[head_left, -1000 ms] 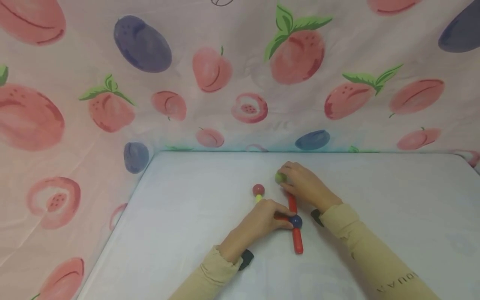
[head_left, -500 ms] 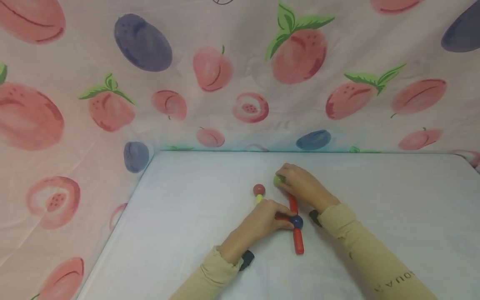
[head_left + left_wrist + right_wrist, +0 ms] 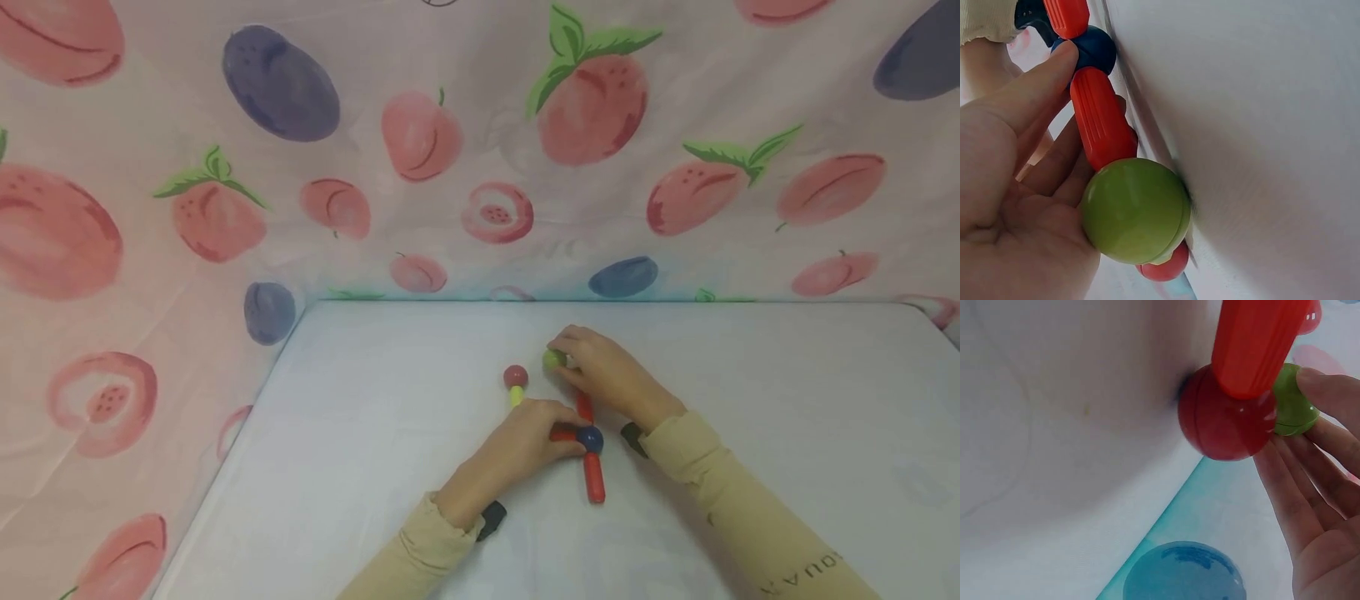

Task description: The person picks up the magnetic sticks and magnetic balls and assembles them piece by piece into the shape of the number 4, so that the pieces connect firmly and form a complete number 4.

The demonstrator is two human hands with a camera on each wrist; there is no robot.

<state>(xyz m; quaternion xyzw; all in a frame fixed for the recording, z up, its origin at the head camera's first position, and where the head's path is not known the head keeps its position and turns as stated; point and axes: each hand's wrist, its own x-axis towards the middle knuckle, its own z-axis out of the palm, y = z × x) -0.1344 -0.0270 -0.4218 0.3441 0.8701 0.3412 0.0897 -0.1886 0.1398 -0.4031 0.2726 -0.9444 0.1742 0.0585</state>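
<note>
My left hand (image 3: 525, 437) pinches a blue ball (image 3: 591, 439) of a magnetic ball-and-stick toy between thumb and fingers. A red stick (image 3: 1101, 117) runs from that blue ball to a green ball (image 3: 1135, 210) beside the palm, hidden from the head view. Beyond it, a yellow stick (image 3: 516, 396) leads to a red ball (image 3: 515, 377). Another red stick (image 3: 594, 477) points toward the near side. My right hand (image 3: 611, 371) holds a second green ball (image 3: 553, 359) with fingers and thumb, against another red ball (image 3: 1229, 415) capping the far red stick (image 3: 585, 407).
The pieces lie on a white-covered table (image 3: 375, 500). A cloth printed with fruit (image 3: 420, 137) hangs along its back and left sides. Dark wrist devices (image 3: 492, 521) sit under both cuffs.
My right hand has shifted slightly left with the green ball. The left hand keeps its hold on the blue ball, and the joined pieces stay about where they were.
</note>
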